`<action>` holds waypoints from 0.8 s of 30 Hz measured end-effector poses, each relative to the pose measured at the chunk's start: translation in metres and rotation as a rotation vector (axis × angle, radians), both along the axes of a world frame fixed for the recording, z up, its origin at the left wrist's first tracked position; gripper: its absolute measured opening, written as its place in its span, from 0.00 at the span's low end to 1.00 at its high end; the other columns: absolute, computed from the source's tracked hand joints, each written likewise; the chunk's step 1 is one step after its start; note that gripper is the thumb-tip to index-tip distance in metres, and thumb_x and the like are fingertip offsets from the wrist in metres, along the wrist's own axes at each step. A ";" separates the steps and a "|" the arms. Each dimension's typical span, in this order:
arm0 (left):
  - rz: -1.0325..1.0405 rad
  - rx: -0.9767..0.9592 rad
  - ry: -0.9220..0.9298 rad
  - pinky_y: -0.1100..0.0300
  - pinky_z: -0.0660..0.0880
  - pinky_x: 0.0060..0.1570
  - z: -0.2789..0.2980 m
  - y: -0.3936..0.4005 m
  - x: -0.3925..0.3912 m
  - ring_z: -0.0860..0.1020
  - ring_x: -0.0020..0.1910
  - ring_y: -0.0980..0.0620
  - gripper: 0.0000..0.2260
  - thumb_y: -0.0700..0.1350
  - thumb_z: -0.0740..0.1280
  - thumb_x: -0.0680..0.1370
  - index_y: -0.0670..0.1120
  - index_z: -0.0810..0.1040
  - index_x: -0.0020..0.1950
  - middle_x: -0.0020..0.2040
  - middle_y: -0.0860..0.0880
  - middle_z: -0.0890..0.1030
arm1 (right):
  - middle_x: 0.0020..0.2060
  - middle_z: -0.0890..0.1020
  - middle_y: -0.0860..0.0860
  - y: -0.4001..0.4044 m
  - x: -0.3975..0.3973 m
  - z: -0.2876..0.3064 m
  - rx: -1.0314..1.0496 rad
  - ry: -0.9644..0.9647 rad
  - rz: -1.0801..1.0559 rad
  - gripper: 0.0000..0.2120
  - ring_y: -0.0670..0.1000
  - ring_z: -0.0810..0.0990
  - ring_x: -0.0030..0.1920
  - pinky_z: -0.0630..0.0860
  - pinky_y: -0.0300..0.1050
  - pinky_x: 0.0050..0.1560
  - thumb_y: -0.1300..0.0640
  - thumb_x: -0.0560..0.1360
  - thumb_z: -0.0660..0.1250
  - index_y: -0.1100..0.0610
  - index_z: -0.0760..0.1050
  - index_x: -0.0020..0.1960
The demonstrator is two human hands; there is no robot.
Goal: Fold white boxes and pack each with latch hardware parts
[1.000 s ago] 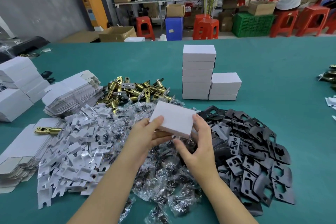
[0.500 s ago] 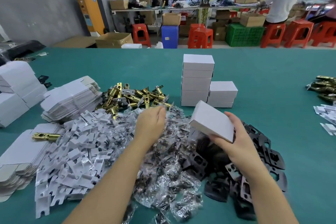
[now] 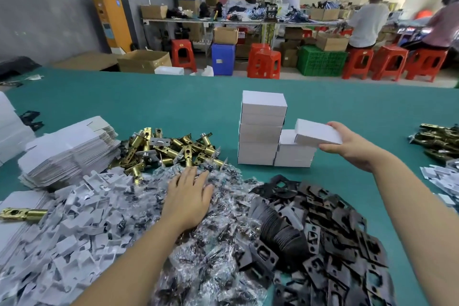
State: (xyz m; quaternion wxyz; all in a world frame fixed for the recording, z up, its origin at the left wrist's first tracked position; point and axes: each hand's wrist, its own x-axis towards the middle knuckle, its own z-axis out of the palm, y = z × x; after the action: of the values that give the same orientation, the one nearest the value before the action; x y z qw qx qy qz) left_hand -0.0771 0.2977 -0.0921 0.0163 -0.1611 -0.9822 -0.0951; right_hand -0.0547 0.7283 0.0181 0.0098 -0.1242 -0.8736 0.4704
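My right hand (image 3: 352,144) grips a closed white box (image 3: 316,132) by its right end, holding it just above the low stack of white boxes (image 3: 294,155). A taller stack of white boxes (image 3: 260,129) stands to the left of that one. My left hand (image 3: 187,197) rests flat, fingers spread, on a heap of small clear plastic bags of screws (image 3: 211,243). Brass latch bolts (image 3: 171,148) lie in a pile beyond it. Black strike plates (image 3: 330,238) are heaped at the right.
Flat unfolded white boxes (image 3: 67,151) are stacked at the left, with white card inserts (image 3: 67,226) in front. More brass parts (image 3: 437,140) lie at the right edge of the green table (image 3: 149,99). Stools, crates and seated people fill the background.
My right hand carried the closed box from in front of me up and right to the low stack. My left hand let go of it and dropped onto the screw bags.
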 end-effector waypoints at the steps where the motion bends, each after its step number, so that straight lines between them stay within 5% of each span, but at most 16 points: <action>1: -0.003 0.004 0.003 0.45 0.46 0.80 0.000 0.001 -0.001 0.47 0.82 0.51 0.28 0.61 0.41 0.83 0.55 0.54 0.83 0.84 0.50 0.52 | 0.67 0.72 0.55 0.001 -0.007 0.003 0.016 -0.023 0.015 0.35 0.56 0.73 0.62 0.68 0.47 0.58 0.59 0.78 0.74 0.49 0.60 0.78; 8: 0.003 0.018 0.023 0.47 0.45 0.80 -0.001 0.001 -0.004 0.47 0.82 0.52 0.32 0.64 0.37 0.80 0.56 0.56 0.82 0.83 0.51 0.54 | 0.71 0.68 0.45 -0.003 -0.034 -0.001 -0.045 -0.112 0.067 0.36 0.51 0.71 0.69 0.63 0.45 0.71 0.63 0.79 0.71 0.45 0.60 0.81; 11: 0.003 0.021 0.019 0.47 0.45 0.80 -0.001 0.001 -0.005 0.47 0.82 0.53 0.34 0.65 0.35 0.78 0.57 0.56 0.82 0.83 0.51 0.54 | 0.69 0.73 0.49 -0.011 -0.040 -0.004 -0.082 -0.066 0.031 0.32 0.48 0.77 0.61 0.66 0.44 0.68 0.65 0.80 0.70 0.45 0.66 0.79; 18: 0.001 0.032 0.021 0.47 0.45 0.80 -0.001 0.001 -0.004 0.47 0.82 0.53 0.33 0.64 0.37 0.79 0.57 0.57 0.81 0.83 0.51 0.55 | 0.71 0.74 0.52 -0.023 -0.043 -0.007 -0.105 -0.041 0.037 0.30 0.53 0.76 0.63 0.67 0.42 0.64 0.66 0.80 0.68 0.45 0.68 0.77; 22: 0.005 0.028 0.016 0.47 0.44 0.80 0.001 0.001 -0.003 0.47 0.82 0.53 0.33 0.64 0.37 0.79 0.57 0.56 0.82 0.83 0.51 0.55 | 0.76 0.68 0.51 -0.023 -0.042 -0.011 -0.101 -0.057 0.055 0.31 0.54 0.72 0.71 0.63 0.46 0.74 0.68 0.81 0.65 0.44 0.67 0.78; 24: 0.005 0.028 0.012 0.46 0.45 0.80 0.001 0.001 -0.003 0.47 0.82 0.53 0.32 0.64 0.38 0.80 0.57 0.56 0.82 0.83 0.51 0.54 | 0.74 0.72 0.53 -0.022 -0.041 -0.012 -0.117 -0.063 0.043 0.31 0.54 0.75 0.67 0.64 0.46 0.74 0.69 0.82 0.64 0.43 0.67 0.77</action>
State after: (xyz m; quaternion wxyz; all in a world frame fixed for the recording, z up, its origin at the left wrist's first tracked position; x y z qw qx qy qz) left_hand -0.0805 0.2983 -0.0909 0.0247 -0.1592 -0.9810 -0.1080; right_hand -0.0961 0.7062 0.0062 -0.0349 -0.1205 -0.8470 0.5166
